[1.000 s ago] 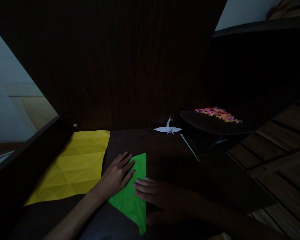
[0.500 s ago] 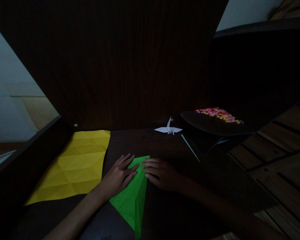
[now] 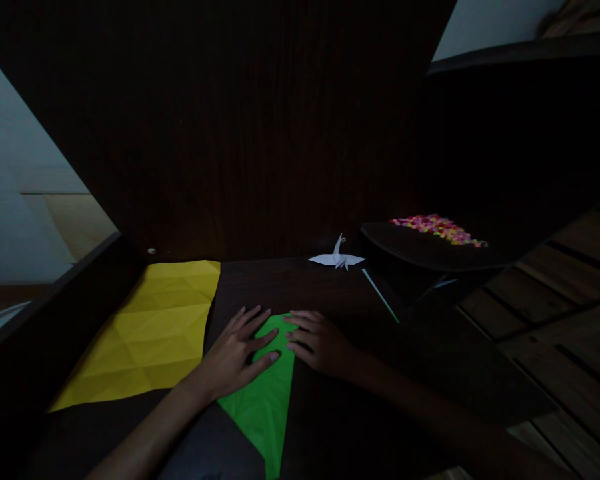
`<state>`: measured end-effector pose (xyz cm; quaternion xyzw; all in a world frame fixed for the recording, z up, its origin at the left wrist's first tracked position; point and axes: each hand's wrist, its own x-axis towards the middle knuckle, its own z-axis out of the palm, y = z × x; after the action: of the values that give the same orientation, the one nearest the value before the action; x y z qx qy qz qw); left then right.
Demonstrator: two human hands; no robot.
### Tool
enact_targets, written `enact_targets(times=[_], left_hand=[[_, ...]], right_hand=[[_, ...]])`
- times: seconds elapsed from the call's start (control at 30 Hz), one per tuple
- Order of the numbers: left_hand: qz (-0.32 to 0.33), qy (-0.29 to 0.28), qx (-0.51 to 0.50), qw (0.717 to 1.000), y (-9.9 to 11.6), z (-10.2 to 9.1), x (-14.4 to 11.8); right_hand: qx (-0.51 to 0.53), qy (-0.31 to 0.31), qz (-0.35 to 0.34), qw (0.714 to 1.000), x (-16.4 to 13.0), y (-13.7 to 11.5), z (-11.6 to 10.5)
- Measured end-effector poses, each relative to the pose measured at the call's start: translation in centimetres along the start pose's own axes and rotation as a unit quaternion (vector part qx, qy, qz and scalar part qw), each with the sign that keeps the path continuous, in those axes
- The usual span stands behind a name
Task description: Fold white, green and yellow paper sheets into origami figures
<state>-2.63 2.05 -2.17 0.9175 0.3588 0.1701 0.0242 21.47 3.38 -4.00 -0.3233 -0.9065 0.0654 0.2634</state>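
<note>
Green paper (image 3: 267,407), head view: near the middle of the dark worktop (image 3: 265,287), and it's under both hands! Left hand (image 3: 231,360) lies flat, grip spread wide, probably to stop any sliding; right hand (image 3: 327,347) curves over the far right corner, perhaps keeping that edge down (whether its grip pinches, I cannot tell). Fingers cover the far end, the near tip meets the bottom frame edge, and shadow swallows the right forearm (image 3: 410,400).

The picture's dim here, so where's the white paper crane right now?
In the head view, the white paper crane sits just right of centre at the back of the dark tabletop, beyond the right hand and near the thin strip.
</note>
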Motion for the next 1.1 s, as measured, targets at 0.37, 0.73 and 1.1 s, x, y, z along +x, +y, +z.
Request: enact_targets(times=[0.37, 0.73, 1.1], left_hand=[[0.037, 0.007, -0.002, 0.999, 0.8, -0.3, 0.4], [0.020, -0.015, -0.032, 0.999, 0.7, -0.1, 0.3], [0.024, -0.035, -0.040, 0.998, 0.5, 0.1, 0.1]], right_hand=[[-0.102, -0.059, 0.088, 0.989, 0.6, -0.9, -1.4], [-0.080, -0.069, 0.126, 0.986, 0.3, -0.4, -1.5], [-0.029, -0.026, 0.121, 0.992, -0.4, -0.1, -1.0]])
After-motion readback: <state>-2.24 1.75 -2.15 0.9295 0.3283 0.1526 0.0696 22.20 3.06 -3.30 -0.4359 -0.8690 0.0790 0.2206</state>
